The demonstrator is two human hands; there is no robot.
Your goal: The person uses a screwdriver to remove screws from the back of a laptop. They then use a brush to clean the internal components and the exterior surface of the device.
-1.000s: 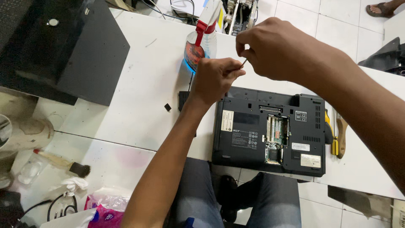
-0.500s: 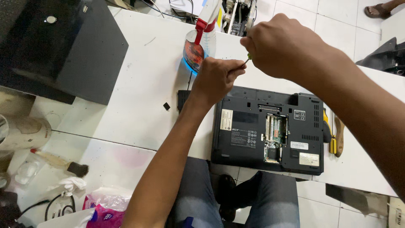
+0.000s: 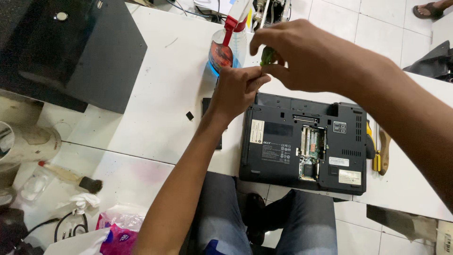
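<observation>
A black laptop [image 3: 302,141] lies upside down on the white table [image 3: 155,104], its memory bay uncovered. Above its far left corner my right hand [image 3: 306,56] grips a green-handled screwdriver [image 3: 268,55]. My left hand [image 3: 236,89] is closed right below it, fingertips pinched at the screwdriver's tip; what they pinch is hidden. A clear spray bottle with a red trigger [image 3: 229,42] stands just behind both hands.
A large black case [image 3: 71,52] fills the table's far left. A small black part [image 3: 189,115] lies left of the laptop, yellow-handled tools [image 3: 377,151] to its right. A brush [image 3: 71,177], tissue and a pink packet [image 3: 118,231] sit near left. My knees are below.
Both hands have shifted slightly left and come closer together. The screwdriver's green handle now shows in my right hand. The view has tilted a little.
</observation>
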